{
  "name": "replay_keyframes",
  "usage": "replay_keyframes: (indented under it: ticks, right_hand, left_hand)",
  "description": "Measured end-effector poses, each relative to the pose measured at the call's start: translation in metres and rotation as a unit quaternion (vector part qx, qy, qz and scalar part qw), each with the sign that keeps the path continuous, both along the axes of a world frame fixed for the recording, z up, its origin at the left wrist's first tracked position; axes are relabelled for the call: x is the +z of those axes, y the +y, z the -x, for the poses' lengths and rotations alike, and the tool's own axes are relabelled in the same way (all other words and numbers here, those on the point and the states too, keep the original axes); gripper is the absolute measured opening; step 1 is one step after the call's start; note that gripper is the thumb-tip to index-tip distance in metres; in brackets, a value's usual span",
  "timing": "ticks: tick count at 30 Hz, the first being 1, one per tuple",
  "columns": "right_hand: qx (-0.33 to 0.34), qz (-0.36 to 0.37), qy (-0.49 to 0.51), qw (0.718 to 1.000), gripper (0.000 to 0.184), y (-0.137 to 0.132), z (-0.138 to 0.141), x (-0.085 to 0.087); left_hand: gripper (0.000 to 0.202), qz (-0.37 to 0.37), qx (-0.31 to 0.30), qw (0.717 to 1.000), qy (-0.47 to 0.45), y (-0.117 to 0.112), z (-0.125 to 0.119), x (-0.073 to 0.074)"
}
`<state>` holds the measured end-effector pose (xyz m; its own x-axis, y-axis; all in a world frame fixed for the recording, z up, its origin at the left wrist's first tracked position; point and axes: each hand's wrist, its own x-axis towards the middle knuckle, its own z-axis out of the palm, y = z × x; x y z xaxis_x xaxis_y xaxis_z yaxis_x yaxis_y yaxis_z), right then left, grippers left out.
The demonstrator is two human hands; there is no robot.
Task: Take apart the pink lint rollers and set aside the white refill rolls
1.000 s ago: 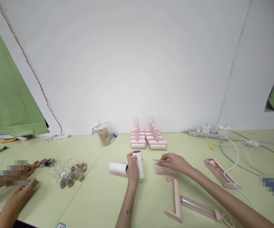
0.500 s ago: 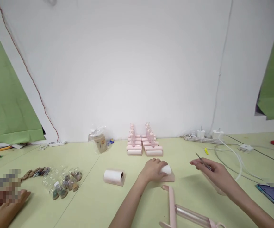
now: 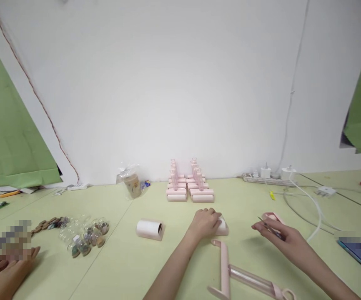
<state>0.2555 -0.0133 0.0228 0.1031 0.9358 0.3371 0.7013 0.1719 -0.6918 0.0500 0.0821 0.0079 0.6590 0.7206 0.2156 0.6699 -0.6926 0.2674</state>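
Observation:
My left hand (image 3: 204, 223) lies palm down over a white roll (image 3: 221, 225) that rests on a pink base, fingers curled on it. Off to the right, my right hand (image 3: 280, 236) is held just above the table and pinches a thin metal tool (image 3: 265, 223), likely tweezers. A pink lint roller frame (image 3: 224, 266) with a clear handle lies in front of both hands. Another white roll (image 3: 149, 229) lies on its side to the left. Behind my right hand lies a pink case (image 3: 273, 217), partly hidden.
Stacks of pink rollers (image 3: 189, 187) stand by the wall, beside a bagged cup (image 3: 132, 183). Small glass bottles (image 3: 86, 235) lie at the left, near another person's hands (image 3: 2, 271). A power strip (image 3: 268, 177) with white cables is at the right.
My left hand laid the upright roll down onto the pink base and now covers it. My right hand swung to the right with the metal tool and has sunk a little.

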Motion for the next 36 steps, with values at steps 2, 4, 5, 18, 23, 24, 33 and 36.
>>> replay_keyframes:
  ticks: [2, 4, 5, 18, 23, 24, 33, 36]
  right_hand:
    - [-0.003, 0.0, -0.001, 1.0, 0.04, -0.001, 0.001, 0.001]
    - [0.002, -0.002, 0.0, 1.0, 0.038, -0.001, 0.002, 0.002]
    - [0.002, -0.005, 0.003, 1.0, 0.038, -0.001, 0.003, 0.002]
    - [0.124, 0.019, -0.095, 0.988, 0.036, 0.025, 0.03, -0.002]
    - [0.236, 0.01, -0.175, 0.956, 0.033, 0.063, 0.071, 0.007]
    - [0.247, 0.009, -0.191, 0.95, 0.034, 0.067, 0.075, 0.008]
    - [0.262, 0.012, -0.254, 0.931, 0.033, 0.068, 0.084, 0.015]
    - [0.227, 0.007, -0.221, 0.948, 0.031, 0.057, 0.073, 0.021]
  left_hand:
    - [0.029, 0.013, 0.001, 1.0, -0.024, -0.001, -0.003, 0.0]
    - [0.031, 0.02, 0.001, 0.998, -0.064, -0.003, -0.004, 0.003]
    - [0.032, 0.024, 0.001, 0.996, -0.09, -0.004, -0.003, 0.005]
    - [0.061, 0.203, 0.066, 0.918, -0.335, -0.016, 0.045, -0.04]
    - [0.051, 0.22, 0.07, 0.898, -0.375, -0.016, 0.043, -0.042]
    - [0.054, 0.223, 0.072, 0.895, -0.379, -0.016, 0.043, -0.042]
    - [0.072, 0.233, 0.067, 0.901, -0.359, -0.019, 0.043, -0.039]
    - [0.057, 0.222, 0.087, 0.917, -0.318, -0.037, 0.06, -0.029]
